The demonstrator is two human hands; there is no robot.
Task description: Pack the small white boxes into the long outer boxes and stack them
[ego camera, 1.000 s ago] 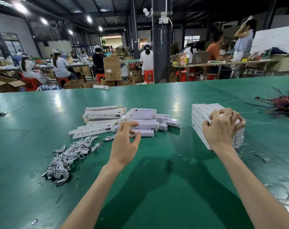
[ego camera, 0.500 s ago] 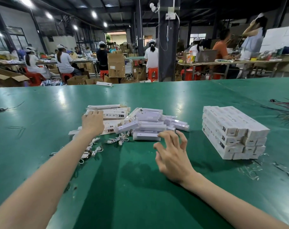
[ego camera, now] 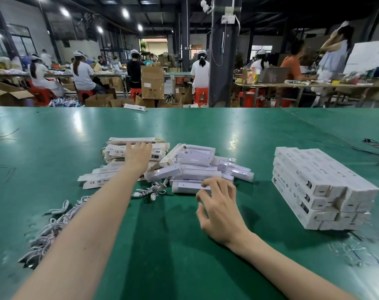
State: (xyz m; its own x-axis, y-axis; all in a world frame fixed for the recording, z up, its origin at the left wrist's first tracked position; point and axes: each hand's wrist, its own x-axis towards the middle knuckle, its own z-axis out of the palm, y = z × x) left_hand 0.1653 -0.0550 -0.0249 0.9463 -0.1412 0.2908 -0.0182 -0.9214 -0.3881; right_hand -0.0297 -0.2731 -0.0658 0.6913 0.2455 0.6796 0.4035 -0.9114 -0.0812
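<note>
Table [ego camera: 206,131]: green surface, and we stand at its near edge.
Flat outer boxes [ego camera: 119,151]: long white printed sleeves in a loose heap left of the surface's middle; some show CE and FC marks.
Small white boxes [ego camera: 197,163]: a jumbled pile at the middle, just beside the flat outer boxes on their right.
Packed stack [ego camera: 323,187]: filled long boxes laid in several neat layers, well apart from the pile, towards the right edge.
Left hand [ego camera: 138,155]: our fingers lie straight and flat on top of the heap of flat outer boxes, curled round nothing.
Right hand [ego camera: 220,210]: our fingers are spread and slightly bent, tips touching the nearest small white box [ego camera: 188,187] at the pile's near side; none is curled round it, so we grip nothing.
Cables [ego camera: 47,232]: white bundle towards the near-left corner, partly hidden by our left forearm.
Wires [ego camera: 377,148]: dark tangle at the right edge.
</note>
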